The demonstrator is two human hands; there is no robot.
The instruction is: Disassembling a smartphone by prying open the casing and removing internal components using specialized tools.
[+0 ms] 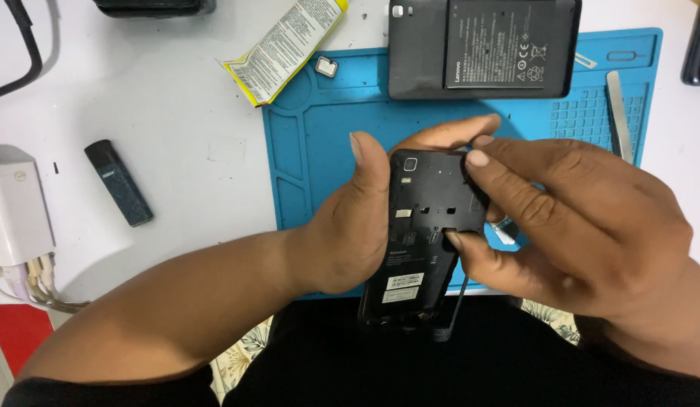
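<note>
My left hand (350, 226) grips a black phone frame (421, 241) by its left edge, holding it upright over the blue work mat (320, 151). The frame's open back faces me, with a camera hole at the top and white stickers low down. My right hand (583, 226) pinches the frame's upper right part, thumb and fingertips pressed on a black inner plate. A thin dark tool sticks out beneath the frame near its lower right.
A phone body with a black battery (486, 45) lies at the mat's top. A metal pry tool (620, 113) rests on the mat's right. A yellow-edged label (282, 49), a small dark stick (118, 182) and a white charger (17, 203) lie to the left.
</note>
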